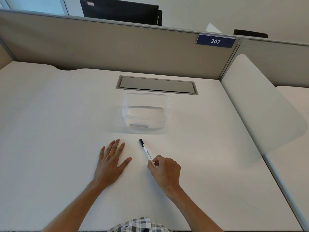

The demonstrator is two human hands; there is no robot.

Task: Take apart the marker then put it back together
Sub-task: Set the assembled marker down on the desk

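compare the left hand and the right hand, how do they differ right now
The left hand lies flat, palm down, with fingers spread; the right hand is curled with its fingertips pinched. The left hand holds nothing, while the right hand grips the near end of the marker. The left hand sits left of the marker and apart from it; the right hand touches it. Both are bare and low over the white desk, nearer than the clear container.

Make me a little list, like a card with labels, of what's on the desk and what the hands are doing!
desk: white desk
marker: white marker with black cap, cap on, lying on the desk
box: clear plastic box, behind the marker
left hand: left hand flat on the desk, open
right hand: right hand pinching the marker's near end
sign: blue sign reading 307
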